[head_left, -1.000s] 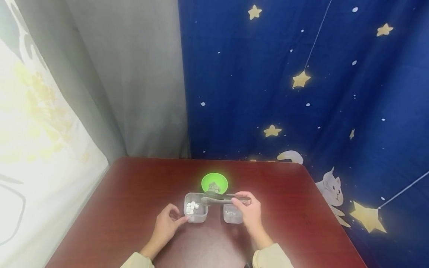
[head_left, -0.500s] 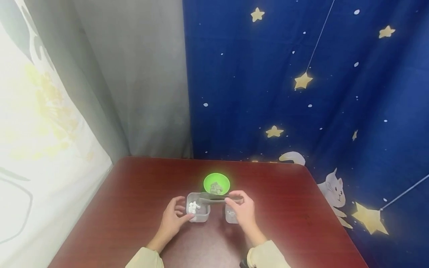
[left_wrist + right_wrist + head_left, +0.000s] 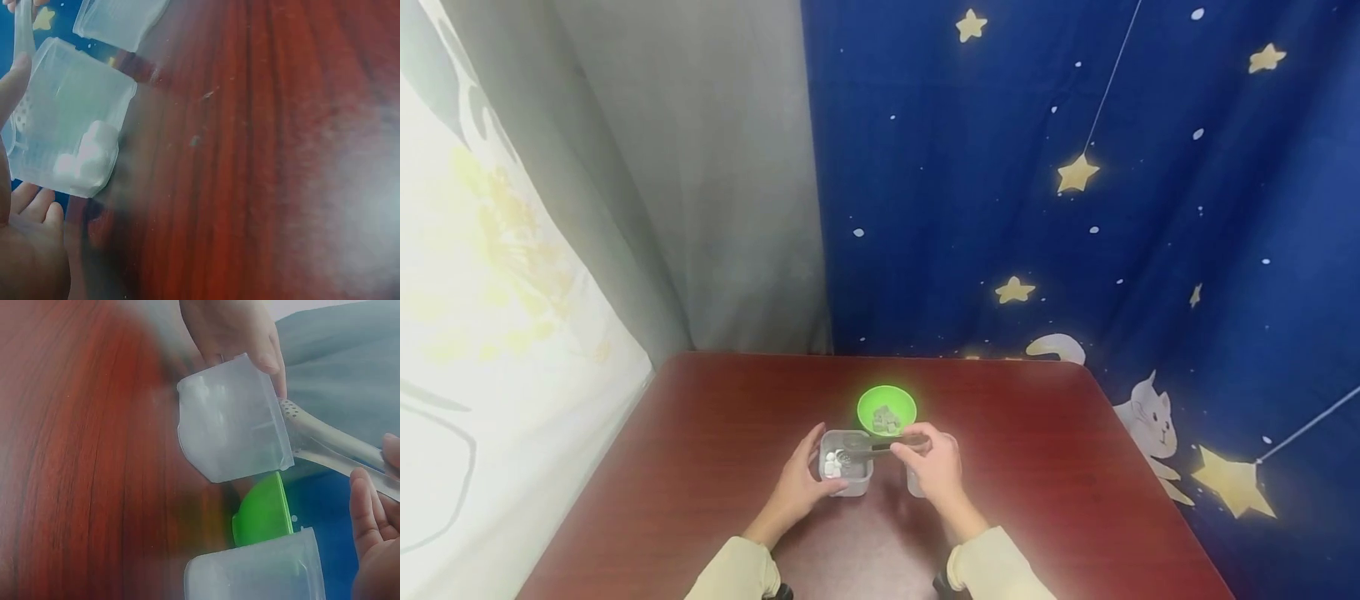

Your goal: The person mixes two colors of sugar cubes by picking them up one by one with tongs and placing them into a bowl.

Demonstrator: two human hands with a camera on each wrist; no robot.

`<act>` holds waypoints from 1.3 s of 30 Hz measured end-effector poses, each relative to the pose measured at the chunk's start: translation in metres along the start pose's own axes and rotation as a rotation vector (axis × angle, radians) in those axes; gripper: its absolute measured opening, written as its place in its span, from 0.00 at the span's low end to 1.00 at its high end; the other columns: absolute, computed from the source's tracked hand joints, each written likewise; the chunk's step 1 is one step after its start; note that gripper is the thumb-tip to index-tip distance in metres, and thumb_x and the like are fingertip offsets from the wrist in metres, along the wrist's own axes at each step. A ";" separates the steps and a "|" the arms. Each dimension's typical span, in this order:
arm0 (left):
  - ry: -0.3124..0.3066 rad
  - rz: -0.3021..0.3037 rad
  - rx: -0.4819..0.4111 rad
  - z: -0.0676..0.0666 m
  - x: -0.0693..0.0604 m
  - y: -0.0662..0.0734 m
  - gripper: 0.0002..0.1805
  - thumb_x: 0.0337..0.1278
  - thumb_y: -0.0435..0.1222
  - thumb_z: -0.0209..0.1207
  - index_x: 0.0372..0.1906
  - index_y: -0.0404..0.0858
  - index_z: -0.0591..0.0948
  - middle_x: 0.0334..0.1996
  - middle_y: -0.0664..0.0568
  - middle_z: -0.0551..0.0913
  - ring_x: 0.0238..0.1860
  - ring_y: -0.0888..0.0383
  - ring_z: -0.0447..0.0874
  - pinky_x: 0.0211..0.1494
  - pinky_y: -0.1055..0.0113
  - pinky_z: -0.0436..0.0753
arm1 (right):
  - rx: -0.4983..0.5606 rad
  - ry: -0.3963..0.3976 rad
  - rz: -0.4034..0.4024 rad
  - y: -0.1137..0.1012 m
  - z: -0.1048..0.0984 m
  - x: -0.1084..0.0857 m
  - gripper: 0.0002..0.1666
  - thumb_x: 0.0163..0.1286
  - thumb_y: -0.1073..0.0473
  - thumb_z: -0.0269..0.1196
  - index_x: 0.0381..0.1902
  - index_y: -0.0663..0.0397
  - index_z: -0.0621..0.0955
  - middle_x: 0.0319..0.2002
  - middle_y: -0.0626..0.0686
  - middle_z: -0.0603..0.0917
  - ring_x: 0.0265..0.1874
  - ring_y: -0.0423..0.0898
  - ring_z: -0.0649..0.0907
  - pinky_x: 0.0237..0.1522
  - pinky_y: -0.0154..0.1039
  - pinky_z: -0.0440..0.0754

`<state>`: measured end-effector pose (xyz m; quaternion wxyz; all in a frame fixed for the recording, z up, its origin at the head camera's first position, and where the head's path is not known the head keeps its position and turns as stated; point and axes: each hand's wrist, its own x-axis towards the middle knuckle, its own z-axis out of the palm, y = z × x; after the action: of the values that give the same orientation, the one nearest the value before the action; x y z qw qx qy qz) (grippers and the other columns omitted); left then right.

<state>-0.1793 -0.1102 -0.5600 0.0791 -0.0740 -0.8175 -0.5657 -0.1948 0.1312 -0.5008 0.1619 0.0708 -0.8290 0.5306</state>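
My left hand [image 3: 793, 487] grips the left side of a clear square container [image 3: 854, 488], thumb on its near wall. Several white pieces [image 3: 90, 159] lie in one corner of it. In my right hand [image 3: 942, 473] is a pair of tongs [image 3: 340, 450], pinched between thumb and fingers. Their perforated tips point left and dip into the container's mouth beside the white pieces; whether they touch a piece cannot be told. Behind the container stands a green bowl [image 3: 870, 400] with grey chunks [image 3: 885, 419] in it.
A second clear container [image 3: 256, 575] stands to the right, mostly hidden under my right hand in the head view. The brown table [image 3: 737, 400] reaches back to a grey curtain [image 3: 722, 208] and a blue curtain with stars [image 3: 925, 208].
My left hand has moved from touching the container's near corner to gripping its side. My right hand has moved left, bringing the tongs' tips over and down into the container.
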 end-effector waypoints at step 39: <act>-0.084 -0.031 -0.048 -0.009 0.007 0.037 0.49 0.31 0.30 0.78 0.66 0.27 0.67 0.54 0.33 0.77 0.51 0.36 0.77 0.53 0.44 0.76 | -0.191 -0.113 -0.245 -0.003 0.022 -0.006 0.13 0.54 0.58 0.75 0.36 0.48 0.83 0.29 0.45 0.87 0.26 0.38 0.85 0.30 0.38 0.83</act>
<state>-0.1777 -0.1051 -0.5220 0.0344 -0.0870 -0.8074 -0.5826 -0.1922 0.1100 -0.5086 0.1844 0.1854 -0.8687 0.4208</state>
